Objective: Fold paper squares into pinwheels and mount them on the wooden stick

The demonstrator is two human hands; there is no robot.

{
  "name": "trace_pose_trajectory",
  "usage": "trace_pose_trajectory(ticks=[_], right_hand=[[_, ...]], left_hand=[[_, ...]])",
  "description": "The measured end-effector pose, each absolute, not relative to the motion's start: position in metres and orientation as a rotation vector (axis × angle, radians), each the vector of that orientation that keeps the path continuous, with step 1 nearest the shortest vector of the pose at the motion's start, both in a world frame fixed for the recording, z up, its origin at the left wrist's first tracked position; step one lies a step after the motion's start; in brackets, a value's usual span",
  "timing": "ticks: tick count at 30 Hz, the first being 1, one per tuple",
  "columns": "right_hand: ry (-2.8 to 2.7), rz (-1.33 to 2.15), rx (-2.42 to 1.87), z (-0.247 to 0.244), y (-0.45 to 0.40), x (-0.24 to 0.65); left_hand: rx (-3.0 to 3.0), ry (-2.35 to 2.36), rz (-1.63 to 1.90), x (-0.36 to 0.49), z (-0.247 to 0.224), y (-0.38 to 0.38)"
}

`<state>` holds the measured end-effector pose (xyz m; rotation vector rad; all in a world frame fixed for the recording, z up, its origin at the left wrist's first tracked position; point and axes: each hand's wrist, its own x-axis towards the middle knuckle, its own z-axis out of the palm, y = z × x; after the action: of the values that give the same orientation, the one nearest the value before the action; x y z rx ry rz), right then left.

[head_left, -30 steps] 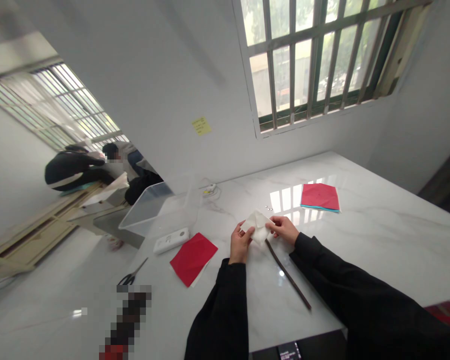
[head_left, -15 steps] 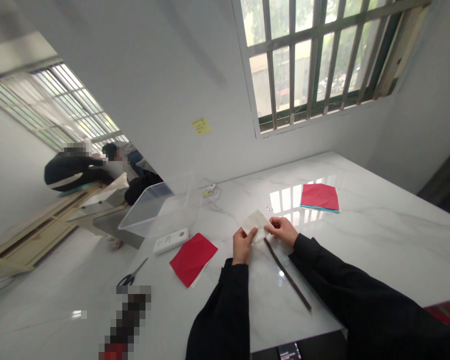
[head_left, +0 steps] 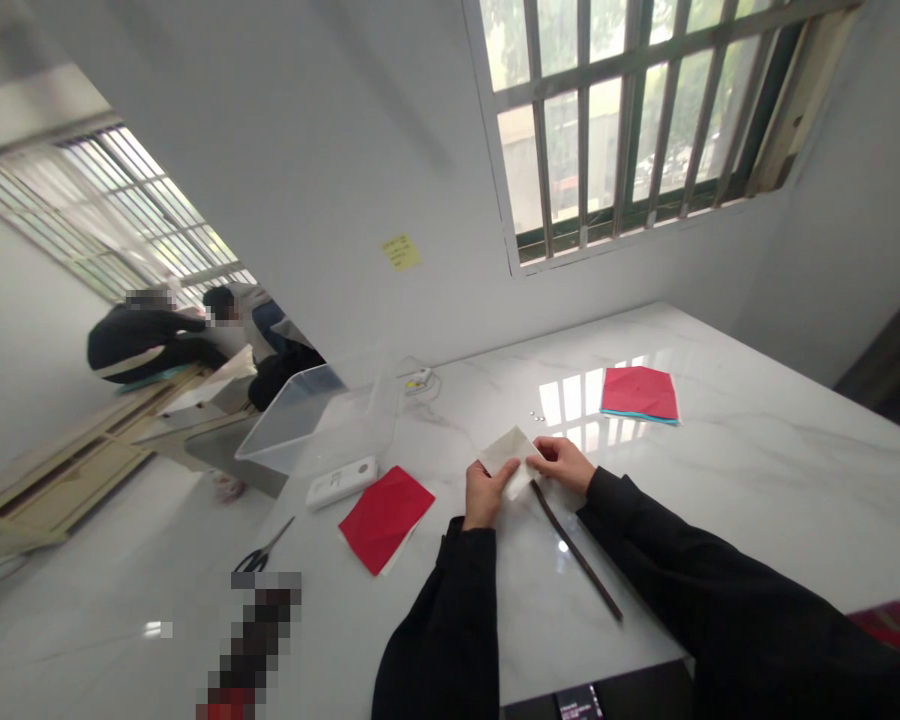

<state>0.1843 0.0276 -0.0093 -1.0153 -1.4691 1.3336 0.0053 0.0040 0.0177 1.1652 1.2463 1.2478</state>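
One pair of scissors (head_left: 266,550) lies well out to the left of your left hand, unheld. Next, further off and beyond that hand, stands a clear box (head_left: 249,442); what it holds, if anything, is hard to make out. A white device (head_left: 341,484) lies nearer, and between it and your left hand is a red sheet (head_left: 386,520), flat, with a pale edge showing under it; neither hand is on it.

Your left hand (head_left: 486,492) grips the near left part of the paper (head_left: 514,450), thumb on top, fingers beneath. The paper is between your two hands, a small cream piece raised at a slant. It seems to be in mid-handling: loose in your fingers, not fastened to anything that shows. Whether it has a fold or crease, you cannot tell from here.

Several tiny beads (head_left: 538,416) lie loose just beyond your right fingers, apart from the paper, so nothing appears to be done with them yet. Your right hand (head_left: 566,462) pinches the paper's right edge. Below it the dark stick (head_left: 577,555) slants towards you, bare along its visible length; its far end meets the paper's outline, though contact is unclear.

Beyond your right hand, further right, a stack (head_left: 639,392) of red, blue and pale sheets lies flat, apparently unworked.
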Motion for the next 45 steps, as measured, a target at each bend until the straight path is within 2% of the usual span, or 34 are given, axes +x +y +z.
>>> trace_pose_trajectory(ticks=[15, 34, 37, 42, 45], right_hand=[[-1.429, 1.198, -1.135, -0.005, 0.030, 0.188], [-1.621, 1.075, -1.125, -0.007, 0.030, 0.190], [-1.618, 0.955, -1.161, -0.005, 0.036, 0.199], [-1.574, 0.497, -1.343, -0.008, 0.057, 0.221], [-1.600, 0.455, -1.348, -0.004, 0.063, 0.221]], left_hand=[[1.025, 1.013, 1.192, 0.006, 0.010, 0.007], [1.105, 1.106, 1.241, 0.006, 0.004, 0.009], [1.124, 1.134, 1.262, 0.006, 0.000, 0.011], [1.104, 1.183, 1.316, 0.002, -0.004, 0.014], [1.105, 1.191, 1.338, 0.000, -0.003, 0.014]])
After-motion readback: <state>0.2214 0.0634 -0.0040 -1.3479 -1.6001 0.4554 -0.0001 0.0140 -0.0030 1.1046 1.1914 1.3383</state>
